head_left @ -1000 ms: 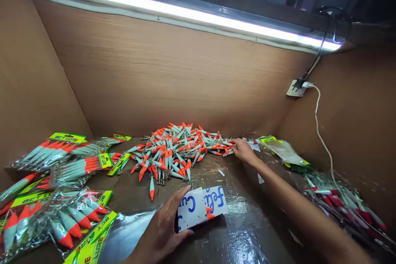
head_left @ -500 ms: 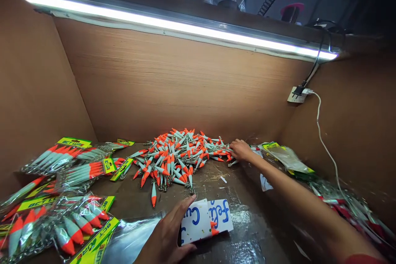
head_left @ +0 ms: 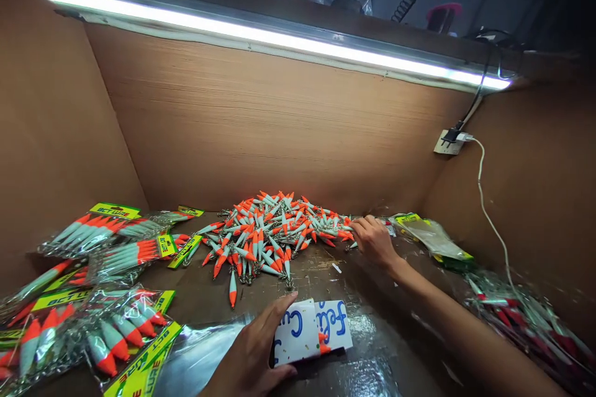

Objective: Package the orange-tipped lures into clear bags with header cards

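A heap of fishing lures (head_left: 261, 236), pale bodies with orange ends and metal hooks, lies at the back middle of the bench. My right hand (head_left: 375, 240) is at the heap's right edge, its fingers closed together on a pale lure (head_left: 345, 227) that they partly cover. Near the front, my left hand (head_left: 254, 347) grips a white folded card (head_left: 298, 332) with blue lettering, thumb below and fingers above. Something orange shows at the card's lower edge. One lure (head_left: 233, 288) lies apart in front of the heap.
Packed lures (head_left: 107, 329) with yellow-green header cards fill the left side. A clear plastic sheet (head_left: 200, 347) lies beside my left hand. To the right are empty-looking bags (head_left: 428, 236), red-and-white bagged items (head_left: 526, 316) and a white cable (head_left: 487, 198) hanging from a socket.
My right hand has drawn slightly to the right and toward me, its fingers still at the heap's edge. The left hand keeps hold of the card, nearly unmoved.
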Motion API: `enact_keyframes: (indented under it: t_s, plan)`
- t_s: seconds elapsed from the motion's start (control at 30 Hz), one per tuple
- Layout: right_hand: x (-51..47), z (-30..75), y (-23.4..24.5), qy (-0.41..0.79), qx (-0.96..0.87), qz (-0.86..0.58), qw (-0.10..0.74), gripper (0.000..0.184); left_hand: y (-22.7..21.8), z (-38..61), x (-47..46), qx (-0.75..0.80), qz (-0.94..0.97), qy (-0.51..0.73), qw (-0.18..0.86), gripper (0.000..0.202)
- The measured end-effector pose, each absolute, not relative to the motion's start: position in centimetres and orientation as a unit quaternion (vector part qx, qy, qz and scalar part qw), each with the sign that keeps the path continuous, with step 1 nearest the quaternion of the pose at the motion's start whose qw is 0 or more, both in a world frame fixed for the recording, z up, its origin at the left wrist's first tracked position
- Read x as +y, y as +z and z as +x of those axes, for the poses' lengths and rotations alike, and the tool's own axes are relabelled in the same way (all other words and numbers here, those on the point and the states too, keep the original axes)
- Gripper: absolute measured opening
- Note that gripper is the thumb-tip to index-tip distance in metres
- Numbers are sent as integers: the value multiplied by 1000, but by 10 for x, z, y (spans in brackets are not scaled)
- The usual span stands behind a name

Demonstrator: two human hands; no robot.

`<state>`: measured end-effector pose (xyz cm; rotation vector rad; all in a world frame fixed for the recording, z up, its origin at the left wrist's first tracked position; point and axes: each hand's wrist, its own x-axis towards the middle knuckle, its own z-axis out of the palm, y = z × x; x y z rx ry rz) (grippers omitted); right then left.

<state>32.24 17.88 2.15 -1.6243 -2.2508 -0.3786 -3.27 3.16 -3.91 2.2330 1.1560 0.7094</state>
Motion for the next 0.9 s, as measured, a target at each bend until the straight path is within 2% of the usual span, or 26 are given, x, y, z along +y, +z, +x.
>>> enact_keyframes:
  t_s: [0.2, 0.33, 0.5, 0.63, 0.77, 0.9]
  plan:
    - [178, 320, 5, -41, -763, -601, 234, 22, -39, -31, 31, 432, 827, 250, 260, 109]
    - [180, 326, -4, 68, -717, -627, 296, 33, -34, -30, 30, 428, 826, 246, 273, 109]
    - [177, 338, -16, 280, -663, -616, 320, 53, -30, -29, 28, 416, 831, 239, 283, 109]
    - [164, 348, -24, 405, -605, -592, 346, 47, -29, -28, 28, 409, 834, 240, 282, 108]
    - [154, 352, -30, 448, -565, -572, 390, 54, -31, -28, 28, 408, 835, 234, 284, 109]
    - [152, 343, -29, 444, -553, -560, 427, 53, -33, -27, 29, 409, 834, 235, 285, 108]
